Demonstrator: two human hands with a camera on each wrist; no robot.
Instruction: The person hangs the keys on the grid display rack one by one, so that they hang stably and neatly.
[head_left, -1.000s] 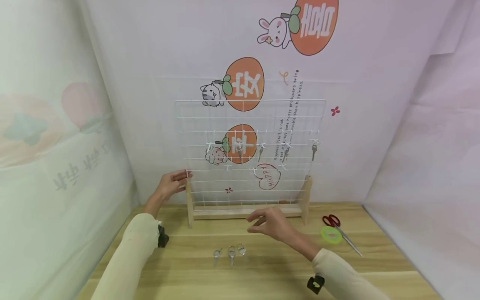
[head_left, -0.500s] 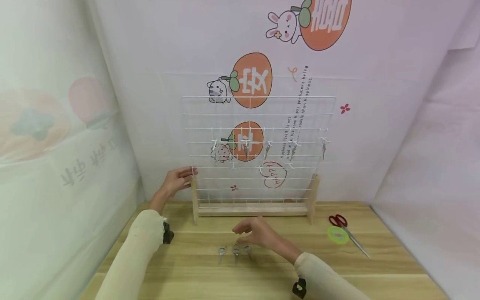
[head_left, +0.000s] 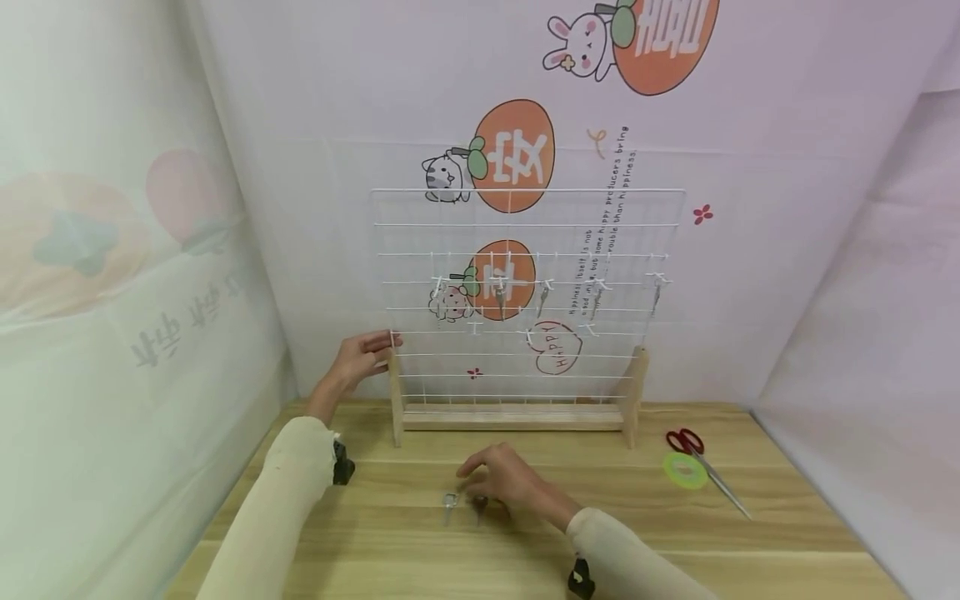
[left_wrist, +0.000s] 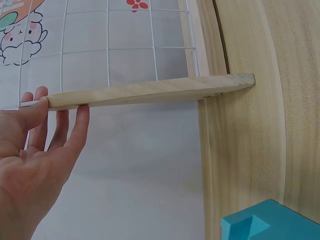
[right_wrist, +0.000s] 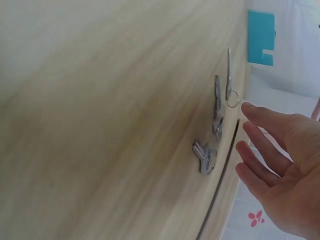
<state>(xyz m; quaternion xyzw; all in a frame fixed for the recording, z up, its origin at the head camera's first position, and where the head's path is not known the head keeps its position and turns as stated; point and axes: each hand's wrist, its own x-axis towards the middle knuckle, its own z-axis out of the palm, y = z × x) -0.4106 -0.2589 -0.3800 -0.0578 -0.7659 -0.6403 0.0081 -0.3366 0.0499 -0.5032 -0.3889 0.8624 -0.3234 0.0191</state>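
Observation:
My left hand (head_left: 356, 362) grips the left side of a white wire grid rack (head_left: 396, 400). In the left wrist view its thumb and fingers (left_wrist: 82, 120) lie on either side of the wooden upright (left_wrist: 135, 92). Low over the table, my right hand (head_left: 510, 483) holds nothing, its fingers loosely bent. Beneath and beside it lie three keys with rings; one key (head_left: 450, 500) shows left of the hand, and the others are partly hidden. The right wrist view shows all three, including a middle key (right_wrist: 217, 100) and a near key (right_wrist: 204, 157), just apart from the fingertips.
Several keys, one of them a right-hand key (head_left: 657, 296), hang from white hooks on the grid. Further hooks (head_left: 474, 327) sit lower. Red-handled scissors (head_left: 720, 482) and a green-yellow tape roll (head_left: 685, 471) lie at the right. Printed white cloth (head_left: 337, 275) encloses the table.
My right hand has moved left and down from in front of the rack to the keys. The left hand keeps its grip on the rack. The head view has shifted slightly.

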